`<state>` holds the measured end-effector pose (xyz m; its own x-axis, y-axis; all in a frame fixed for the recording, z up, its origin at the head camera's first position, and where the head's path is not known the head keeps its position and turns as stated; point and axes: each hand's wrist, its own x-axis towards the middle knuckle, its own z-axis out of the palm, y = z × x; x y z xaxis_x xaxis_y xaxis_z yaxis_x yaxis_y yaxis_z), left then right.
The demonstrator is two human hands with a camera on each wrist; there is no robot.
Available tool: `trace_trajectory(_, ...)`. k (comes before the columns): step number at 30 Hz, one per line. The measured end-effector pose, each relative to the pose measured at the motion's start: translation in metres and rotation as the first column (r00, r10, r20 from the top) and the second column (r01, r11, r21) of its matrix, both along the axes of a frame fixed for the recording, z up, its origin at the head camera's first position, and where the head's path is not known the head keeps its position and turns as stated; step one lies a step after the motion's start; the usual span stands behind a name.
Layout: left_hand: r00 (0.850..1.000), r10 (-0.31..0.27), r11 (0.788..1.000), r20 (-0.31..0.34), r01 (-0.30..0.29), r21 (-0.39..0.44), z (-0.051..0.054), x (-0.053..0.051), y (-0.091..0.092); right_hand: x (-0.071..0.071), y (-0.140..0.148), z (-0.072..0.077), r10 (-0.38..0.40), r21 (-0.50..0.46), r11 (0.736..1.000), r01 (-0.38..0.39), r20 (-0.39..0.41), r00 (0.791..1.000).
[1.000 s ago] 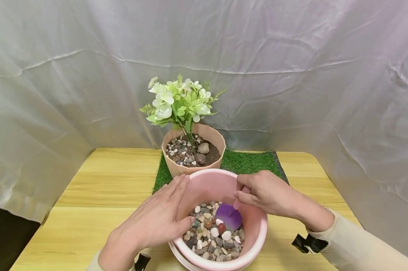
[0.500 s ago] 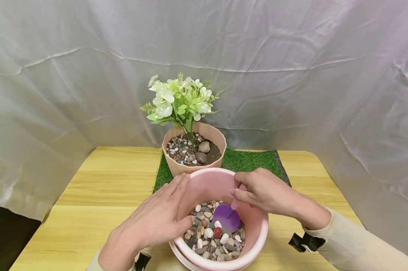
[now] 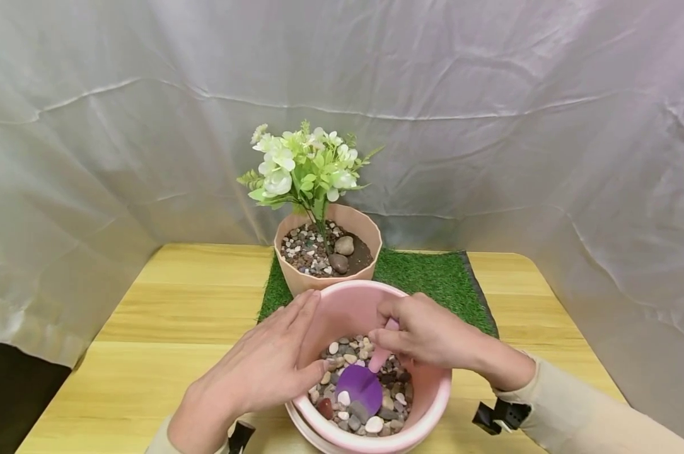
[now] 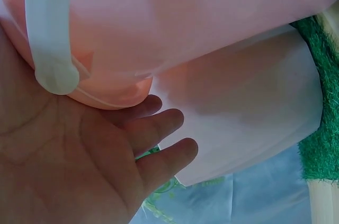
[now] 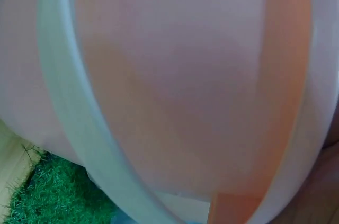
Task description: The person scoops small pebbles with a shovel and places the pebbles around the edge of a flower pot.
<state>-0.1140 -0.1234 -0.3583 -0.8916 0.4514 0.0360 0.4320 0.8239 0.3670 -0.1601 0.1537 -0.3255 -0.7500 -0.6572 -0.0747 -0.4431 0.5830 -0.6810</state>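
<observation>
A pink bucket stands at the near side of the table, holding many mixed pebbles. My left hand rests against the bucket's left side, fingers straight along the outside and thumb over the rim. In the left wrist view the palm of that left hand lies beside the bucket's pale carrying handle. My right hand reaches inside the rim and grips the pink handle of a small shovel. Its purple blade is tilted down among the pebbles, its tip partly buried. The right wrist view shows only the bucket's outside.
Behind the bucket, a peach flower pot with white flowers holds dark soil, gravel and two larger stones. It stands on a green turf mat. A wooden table lies below, with grey curtains around it.
My right hand has moved left and toward me, drawing the shovel through the pebbles. A red pebble has shifted left. My left hand stays in place.
</observation>
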Motion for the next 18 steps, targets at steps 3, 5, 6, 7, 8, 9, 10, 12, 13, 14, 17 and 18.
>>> trace_trajectory(3,1.0,0.0,1.0,-0.004,0.0,-0.008,0.0,0.0,0.0,0.0,0.0,0.0,0.012,-0.003,1.0,-0.011,0.017,1.0)
trace_trajectory(5,1.0,0.001,1.0,-0.005,-0.001,-0.011,0.0,0.0,0.0,-0.001,0.0,0.0,0.021,-0.006,1.0,-0.021,0.03,0.999)
trace_trajectory(6,1.0,0.001,1.0,-0.005,-0.001,-0.011,0.0,0.0,0.0,-0.002,0.001,0.0,0.026,-0.01,1.0,-0.026,0.041,0.999)
trace_trajectory(7,1.0,0.002,1.0,-0.007,-0.002,-0.011,0.0,0.0,0.0,-0.002,0.001,0.0,0.03,-0.012,0.999,-0.029,0.048,0.998)
trace_trajectory(8,1.0,0.002,1.0,-0.004,-0.002,-0.009,0.0,0.0,0.0,-0.003,0.002,0.0,0.03,-0.014,0.999,-0.03,0.052,0.998)
trace_trajectory(9,1.0,0.001,1.0,-0.002,-0.001,-0.006,0.0,0.0,0.0,-0.004,0.003,0.001,0.028,-0.018,0.999,-0.027,0.055,0.998)
trace_trajectory(10,1.0,-0.001,1.0,-0.001,0.001,-0.005,0.0,0.0,0.0,-0.005,0.004,0.001,0.023,-0.022,1.0,-0.021,0.057,0.998)
trace_trajectory(12,1.0,-0.002,1.0,-0.002,0.002,-0.005,0.0,0.0,0.001,-0.006,0.006,0.002,0.014,-0.031,0.999,-0.011,0.067,0.998)
trace_trajectory(13,1.0,-0.001,1.0,-0.002,0.001,-0.005,0.0,0.0,0.001,-0.007,0.007,0.002,0.01,-0.035,0.999,-0.008,0.072,0.997)
trace_trajectory(14,1.0,0.0,1.0,-0.001,0.0,-0.005,0.0,0.0,0.001,-0.008,0.008,0.003,0.008,-0.039,0.999,-0.005,0.081,0.997)
trace_trajectory(17,1.0,0.002,1.0,-0.002,-0.002,-0.004,-0.001,0.0,0.001,-0.008,0.011,0.004,0.019,-0.047,0.999,-0.014,0.103,0.995)
trace_trajectory(18,1.0,0.002,1.0,-0.002,-0.002,-0.005,-0.001,0.0,0.001,-0.008,0.012,0.004,0.022,-0.047,0.999,-0.017,0.106,0.994)
